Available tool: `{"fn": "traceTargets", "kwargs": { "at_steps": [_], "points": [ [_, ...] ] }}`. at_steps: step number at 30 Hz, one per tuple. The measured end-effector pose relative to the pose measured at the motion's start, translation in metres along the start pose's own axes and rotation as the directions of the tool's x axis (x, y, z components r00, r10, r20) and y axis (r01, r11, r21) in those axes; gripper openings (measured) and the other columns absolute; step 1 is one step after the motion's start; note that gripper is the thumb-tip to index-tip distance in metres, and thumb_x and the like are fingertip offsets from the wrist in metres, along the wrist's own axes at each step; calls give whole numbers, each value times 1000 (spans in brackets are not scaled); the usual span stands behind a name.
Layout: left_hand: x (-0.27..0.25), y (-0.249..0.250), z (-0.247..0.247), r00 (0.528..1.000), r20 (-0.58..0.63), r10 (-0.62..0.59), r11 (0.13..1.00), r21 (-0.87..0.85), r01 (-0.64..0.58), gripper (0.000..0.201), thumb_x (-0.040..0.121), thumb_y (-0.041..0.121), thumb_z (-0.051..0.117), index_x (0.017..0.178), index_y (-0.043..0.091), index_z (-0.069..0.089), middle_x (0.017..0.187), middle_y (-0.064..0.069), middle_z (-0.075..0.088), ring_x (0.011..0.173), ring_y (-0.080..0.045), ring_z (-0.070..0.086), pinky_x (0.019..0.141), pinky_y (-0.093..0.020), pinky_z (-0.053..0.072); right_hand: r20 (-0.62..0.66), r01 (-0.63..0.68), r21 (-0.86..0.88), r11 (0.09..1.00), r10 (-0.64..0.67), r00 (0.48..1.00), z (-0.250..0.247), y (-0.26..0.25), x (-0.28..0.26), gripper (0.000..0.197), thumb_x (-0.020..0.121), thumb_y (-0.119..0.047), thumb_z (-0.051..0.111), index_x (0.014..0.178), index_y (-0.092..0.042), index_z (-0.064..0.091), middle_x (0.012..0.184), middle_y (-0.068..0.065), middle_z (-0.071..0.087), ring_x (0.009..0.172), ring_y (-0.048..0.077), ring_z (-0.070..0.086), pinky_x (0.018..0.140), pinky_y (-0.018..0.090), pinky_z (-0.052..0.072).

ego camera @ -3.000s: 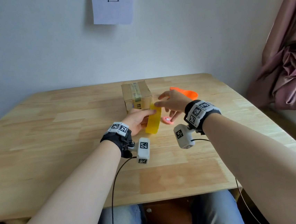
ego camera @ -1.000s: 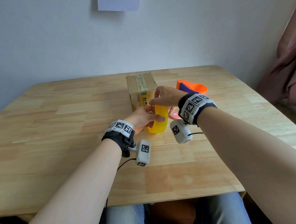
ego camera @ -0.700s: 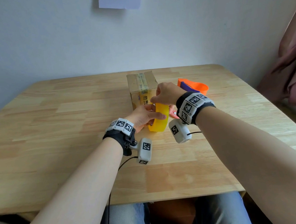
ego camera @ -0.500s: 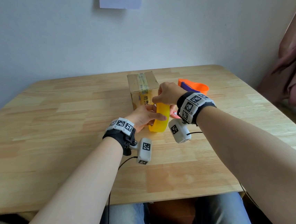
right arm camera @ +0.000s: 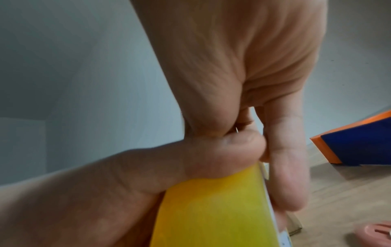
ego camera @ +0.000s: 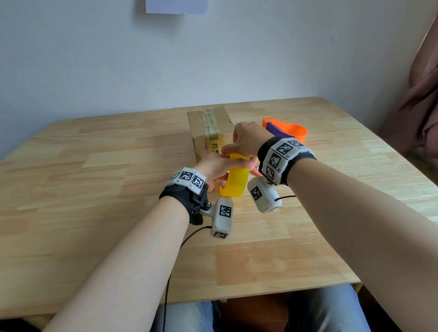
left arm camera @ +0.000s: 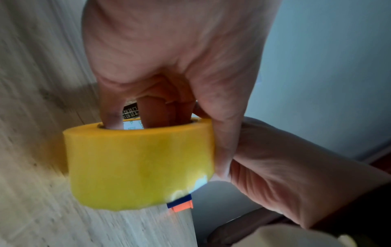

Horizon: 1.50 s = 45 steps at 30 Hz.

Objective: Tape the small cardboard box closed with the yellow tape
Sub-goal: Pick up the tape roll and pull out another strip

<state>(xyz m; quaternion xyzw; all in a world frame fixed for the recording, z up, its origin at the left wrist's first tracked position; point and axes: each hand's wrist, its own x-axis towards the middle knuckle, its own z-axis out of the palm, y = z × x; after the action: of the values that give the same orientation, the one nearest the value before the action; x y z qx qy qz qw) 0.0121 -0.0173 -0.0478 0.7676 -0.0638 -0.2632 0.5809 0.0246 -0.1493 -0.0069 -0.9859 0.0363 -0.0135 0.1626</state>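
Yellow tape roll (ego camera: 235, 181) sits off the tabletop (ego camera: 82, 205), just in front of the cardboard box (ego camera: 210, 129); the left hand (ego camera: 214, 167) has fingers curled through its core. Right hand (ego camera: 247, 139) has closed in over the last seconds, now pinching at the roll's top rim, probably working loose the tape end, which stays hidden.

Soft daylight, head view sharp; wrist views dim, blurred.

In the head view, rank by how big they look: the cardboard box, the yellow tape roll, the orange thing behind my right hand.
1. cardboard box
2. yellow tape roll, partly hidden by hands, so unsure against
3. orange thing
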Motion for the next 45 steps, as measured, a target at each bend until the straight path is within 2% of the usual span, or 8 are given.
{"fn": "traceTargets", "kwargs": {
  "at_steps": [4, 7, 14, 27, 29, 32, 41, 45],
  "points": [
    [1, 0, 2, 1000, -10, -9, 999, 35, 9, 76, 46, 46, 94, 113, 18, 74, 114, -4, 77, 113, -22, 68, 96, -46, 52, -5, -45, 4, 999, 45, 999, -2, 3, -2, 47, 84, -55, 74, 79, -11, 57, 82, 10, 64, 75, 28, 62, 50, 30, 40],
    [1, 2, 3, 1000, -24, -11, 999, 36, 12, 62, 65, 38, 92, 118, 15, 72, 115, -5, 76, 111, -22, 68, 85, -40, 51, 1, -67, 27, 997, 67, 998, -2, 6, -3, 54, 84, -59, 73, 96, -7, 65, 90, 12, 71, 82, 29, 68, 58, 32, 46],
    [7, 0, 5, 999, -42, 0, 999, 35, 1, 92, 42, 49, 91, 124, 14, 70, 115, -5, 77, 112, -24, 69, 90, -42, 54, -12, -51, 49, 998, 52, 999, -4, 6, -8, 60, 86, -58, 72, 117, -8, 61, 103, 11, 71, 96, 28, 68, 75, 36, 53],
    [6, -6, 3, 997, -67, 22, 999, -22, -24, 89, 46, 52, 92, 125, 18, 71, 121, -2, 75, 118, -24, 66, 83, -41, 52, -13, -37, 135, 990, 39, 999, -10, -4, -18, 50, 93, -55, 65, 106, -7, 70, 94, 10, 74, 84, 27, 72, 72, 38, 59],
    [9, -8, 0, 997, -77, 5, 999, -51, -9, 83, 52, 50, 93, 126, 20, 70, 124, -2, 74, 120, -25, 64, 80, -40, 51, 6, -81, 228, 970, 82, 997, -13, 0, -20, 42, 101, -44, 58, 107, -5, 70, 83, 12, 76, 70, 26, 76, 59, 33, 60],
    [10, -11, -4, 997, -74, -25, 997, -78, 20, 55, 66, 38, 92, 114, 21, 73, 117, -6, 76, 114, -28, 69, 92, -43, 51, 98, -134, 322, 937, 108, 989, -17, 7, -24, 27, 101, -26, 61, 110, -2, 70, 85, 13, 77, 68, 29, 79, 64, 44, 67],
    [5, -9, -4, 998, -55, -26, 996, -88, 21, 50, 75, 30, 89, 120, 16, 71, 116, -5, 75, 114, -25, 67, 84, -39, 48, 152, -200, 407, 891, 150, 977, -29, 9, -26, 14, 93, -7, 68, 102, 3, 73, 84, 12, 79, 76, 34, 80, 70, 53, 66],
    [6, -11, -5, 999, -36, -19, 997, -69, 16, 63, 68, 34, 93, 123, 14, 71, 120, -7, 74, 118, -27, 65, 96, -44, 49, 180, -199, 339, 920, 144, 973, -29, 4, -27, 18, 98, -8, 62, 110, 5, 65, 94, 16, 76, 75, 32, 78, 70, 54, 65]
  ]
}}
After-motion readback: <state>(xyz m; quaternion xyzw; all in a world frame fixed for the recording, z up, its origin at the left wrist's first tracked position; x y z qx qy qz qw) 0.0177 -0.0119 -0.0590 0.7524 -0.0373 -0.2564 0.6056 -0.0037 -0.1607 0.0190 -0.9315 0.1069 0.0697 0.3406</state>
